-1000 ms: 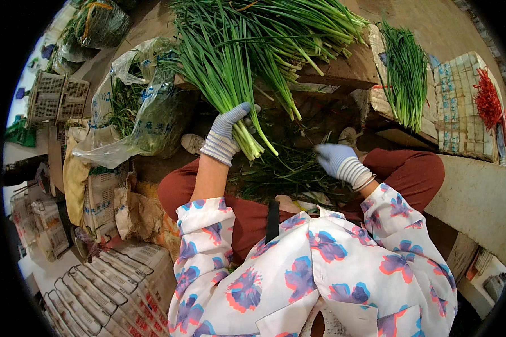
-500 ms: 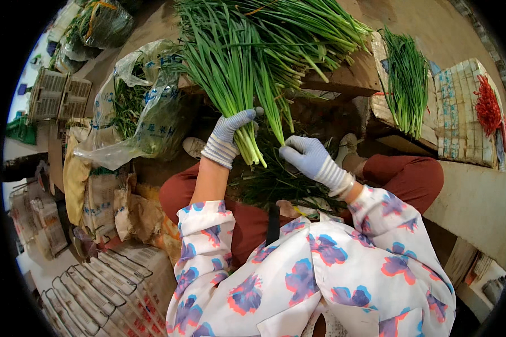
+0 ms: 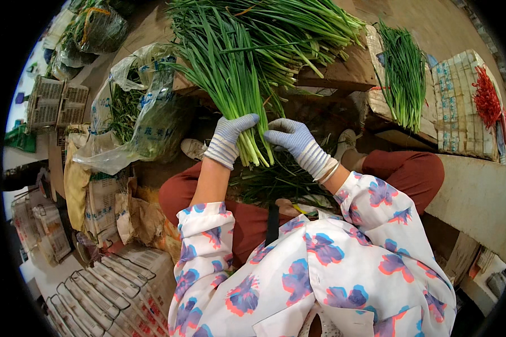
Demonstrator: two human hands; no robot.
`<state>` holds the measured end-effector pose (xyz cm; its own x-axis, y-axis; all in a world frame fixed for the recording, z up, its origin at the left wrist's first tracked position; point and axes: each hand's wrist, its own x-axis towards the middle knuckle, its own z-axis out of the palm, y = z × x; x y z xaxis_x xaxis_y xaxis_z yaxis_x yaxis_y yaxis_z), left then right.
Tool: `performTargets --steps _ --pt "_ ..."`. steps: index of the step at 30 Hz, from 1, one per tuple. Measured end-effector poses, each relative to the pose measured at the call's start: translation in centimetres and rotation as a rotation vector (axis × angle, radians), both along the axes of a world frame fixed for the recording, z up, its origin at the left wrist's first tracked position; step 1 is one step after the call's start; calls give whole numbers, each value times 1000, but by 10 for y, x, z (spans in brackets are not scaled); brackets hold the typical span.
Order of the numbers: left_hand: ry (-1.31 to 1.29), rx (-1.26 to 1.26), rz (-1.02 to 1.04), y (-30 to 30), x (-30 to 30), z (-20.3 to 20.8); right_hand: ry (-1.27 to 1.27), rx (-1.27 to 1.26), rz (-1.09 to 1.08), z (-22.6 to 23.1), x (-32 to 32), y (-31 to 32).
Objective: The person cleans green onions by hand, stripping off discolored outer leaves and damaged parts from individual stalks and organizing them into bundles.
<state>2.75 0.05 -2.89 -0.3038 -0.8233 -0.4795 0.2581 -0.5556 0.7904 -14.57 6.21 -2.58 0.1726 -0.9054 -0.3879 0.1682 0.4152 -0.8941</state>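
Observation:
A bunch of garlic chives (image 3: 230, 73) with long green leaves and pale stem ends is wrapped in the fingers of my left hand (image 3: 230, 139). My right hand (image 3: 295, 140) is closed in a pinch at the right edge of this bunch, its fingertips against the stalks just above the cut ends. Both hands wear pale blue knitted gloves with striped cuffs. Beyond them, a large pile of loose chives (image 3: 309, 36) lies on a wooden board (image 3: 348, 70), its stems pointing toward me. Loose leaves (image 3: 287, 182) lie on the ground between my legs.
On the left stands a clear plastic bag (image 3: 157, 137) holding greens. To the right, another batch of chives (image 3: 402, 78) rests on a box, beside a carton (image 3: 464, 106) topped with red ties (image 3: 487, 96). Plastic crates (image 3: 59, 101) and wire-handled baskets (image 3: 107, 292) stand at the left.
My right hand has moved left, bringing its few stalks against the bunch in my left hand. The left hand keeps its hold, nearly in place.

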Motion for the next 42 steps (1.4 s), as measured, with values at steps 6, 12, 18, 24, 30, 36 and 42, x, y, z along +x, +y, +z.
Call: performTargets --steps 6,12,18,24,30,36,42 --pt "-32 84 53 -5 2 4 -234 -40 -213 15 -3 25" --pt "-48 71 73 2 -6 7 -202 -51 -107 40 -37 57" --pt "-149 82 113 -7 -3 12 383 -168 685 25 -108 96" --pt "-221 -43 97 -5 -5 11 842 -391 242 62 -64 50" --pt "-88 11 103 -2 -11 22 681 -383 164 27 -14 1" --pt "251 204 17 2 -5 22 70 24 68 12 -16 1" --pt "411 179 -58 6 -10 26 268 -189 -136 -1 2 7"
